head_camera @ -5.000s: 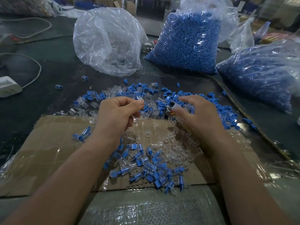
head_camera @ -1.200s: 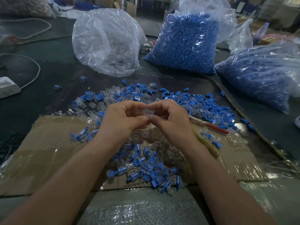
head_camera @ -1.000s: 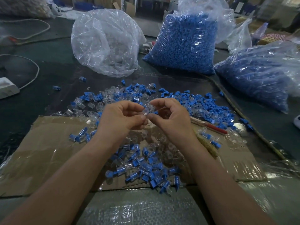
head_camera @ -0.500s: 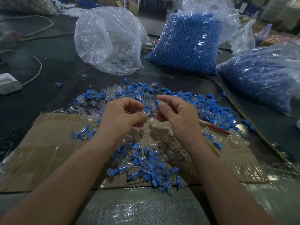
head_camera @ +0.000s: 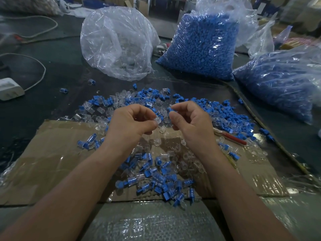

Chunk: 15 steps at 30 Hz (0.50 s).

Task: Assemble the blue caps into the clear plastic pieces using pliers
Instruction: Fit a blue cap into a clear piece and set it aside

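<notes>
Left hand (head_camera: 132, 122) raised over flattened brown cardboard sheet (head_camera: 52, 153), fingers curled, thumb and forefinger pinching small clear plastic piece (head_camera: 158, 120). Right hand (head_camera: 191, 122) facing it, curled, fingertips pinching small blue plastic cap (head_camera: 171, 110). Cap near piece, not touching. Second ago my fingertips met; now parted. Red-handled pliers (head_camera: 232, 138) lie on cardboard beside my right hand.

Dark table (head_camera: 52, 70) is carrying everything. Taped cardboard sheet (head_camera: 57, 164) is lying across its near part, with a woven plastic sheet (head_camera: 152, 223) lying in front. Blue caps (head_camera: 225, 112) and clear pieces (head_camera: 90, 108) are lying loose over table and cardboard, red-handled pliers (head_camera: 232, 137) lying among them at right. Clear bag (head_camera: 118, 44) and blue-filled bags (head_camera: 201, 47) are sitting at the back. White adapter (head_camera: 9, 88) with cable (head_camera: 40, 65) is lying far left.
</notes>
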Each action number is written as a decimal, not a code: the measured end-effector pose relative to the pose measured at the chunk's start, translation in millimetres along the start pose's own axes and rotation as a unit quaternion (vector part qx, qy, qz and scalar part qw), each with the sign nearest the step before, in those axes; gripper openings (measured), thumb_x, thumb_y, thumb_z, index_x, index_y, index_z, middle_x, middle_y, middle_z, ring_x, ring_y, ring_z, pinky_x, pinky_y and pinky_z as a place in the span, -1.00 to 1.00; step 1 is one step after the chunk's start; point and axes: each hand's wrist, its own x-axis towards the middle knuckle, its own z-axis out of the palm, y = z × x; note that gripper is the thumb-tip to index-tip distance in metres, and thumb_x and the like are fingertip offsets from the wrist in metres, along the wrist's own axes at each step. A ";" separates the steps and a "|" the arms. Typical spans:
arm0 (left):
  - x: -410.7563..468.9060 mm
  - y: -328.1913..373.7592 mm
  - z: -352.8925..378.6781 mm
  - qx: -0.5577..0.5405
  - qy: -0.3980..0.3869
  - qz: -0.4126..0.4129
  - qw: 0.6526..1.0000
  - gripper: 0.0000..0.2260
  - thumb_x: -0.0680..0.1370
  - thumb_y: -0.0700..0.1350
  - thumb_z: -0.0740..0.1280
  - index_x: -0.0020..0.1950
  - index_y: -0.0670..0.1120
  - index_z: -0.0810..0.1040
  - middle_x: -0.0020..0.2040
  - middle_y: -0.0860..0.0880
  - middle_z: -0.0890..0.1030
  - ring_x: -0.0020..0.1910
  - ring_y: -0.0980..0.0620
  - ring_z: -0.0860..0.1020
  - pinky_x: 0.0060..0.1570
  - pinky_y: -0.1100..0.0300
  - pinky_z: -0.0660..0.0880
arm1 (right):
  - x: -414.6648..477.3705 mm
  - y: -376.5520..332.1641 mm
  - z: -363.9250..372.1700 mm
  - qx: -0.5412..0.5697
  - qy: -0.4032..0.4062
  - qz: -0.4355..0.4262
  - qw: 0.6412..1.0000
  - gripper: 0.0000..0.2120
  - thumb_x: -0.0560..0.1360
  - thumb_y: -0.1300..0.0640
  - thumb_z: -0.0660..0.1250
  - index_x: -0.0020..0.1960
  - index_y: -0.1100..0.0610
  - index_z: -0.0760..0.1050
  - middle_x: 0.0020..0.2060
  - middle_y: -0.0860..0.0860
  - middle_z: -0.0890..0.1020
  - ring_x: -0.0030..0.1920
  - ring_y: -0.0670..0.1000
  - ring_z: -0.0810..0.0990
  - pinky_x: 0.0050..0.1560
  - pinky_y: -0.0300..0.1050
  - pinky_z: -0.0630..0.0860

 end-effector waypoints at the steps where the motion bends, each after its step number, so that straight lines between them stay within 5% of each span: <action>1: 0.1 -0.1 -0.3 0.001 0.001 0.001 1.000 -0.83 0.37 -0.35 0.42 -0.27 -0.09 0.55 -0.40 0.04 0.58 -0.41 0.19 0.54 -0.36 0.39 0.50 | -0.5 -0.3 0.0 -0.013 -0.010 -0.008 1.000 -0.79 0.48 0.22 0.32 -0.12 -0.10 0.46 -0.28 -0.15 0.54 -0.29 -0.28 0.51 -0.25 -0.40 0.46; 6: 0.2 0.1 -0.4 -0.012 0.000 -0.003 1.000 -0.87 0.40 -0.33 0.39 -0.26 -0.12 0.53 -0.40 0.00 0.61 -0.39 0.15 0.58 -0.36 0.39 0.51 | -2.0 -2.3 0.6 -0.057 -0.018 -0.032 0.998 -0.71 0.48 0.30 0.30 0.02 -0.09 0.51 -0.17 -0.20 0.52 -0.18 -0.29 0.49 -0.06 -0.39 0.47; 11: -0.7 2.4 0.1 -0.079 -0.013 -0.026 0.996 -0.91 0.41 -0.36 0.37 -0.22 -0.21 0.51 -0.40 -0.09 0.62 -0.40 0.05 0.62 -0.40 0.33 0.53 | -5.9 -6.4 2.4 0.011 0.008 -0.028 0.999 -0.72 0.41 0.31 0.39 -0.14 -0.08 0.45 -0.32 -0.12 0.54 -0.29 -0.15 0.54 -0.21 -0.22 0.57; 15: -1.0 2.8 0.1 -0.066 -0.007 -0.015 0.998 -0.90 0.40 -0.36 0.38 -0.22 -0.20 0.51 -0.41 -0.09 0.61 -0.42 0.04 0.62 -0.43 0.32 0.53 | -7.6 -7.0 5.0 -0.020 -0.002 -0.046 0.999 -0.70 0.39 0.31 0.41 -0.18 -0.07 0.42 -0.35 -0.10 0.53 -0.34 -0.20 0.51 -0.28 -0.32 0.51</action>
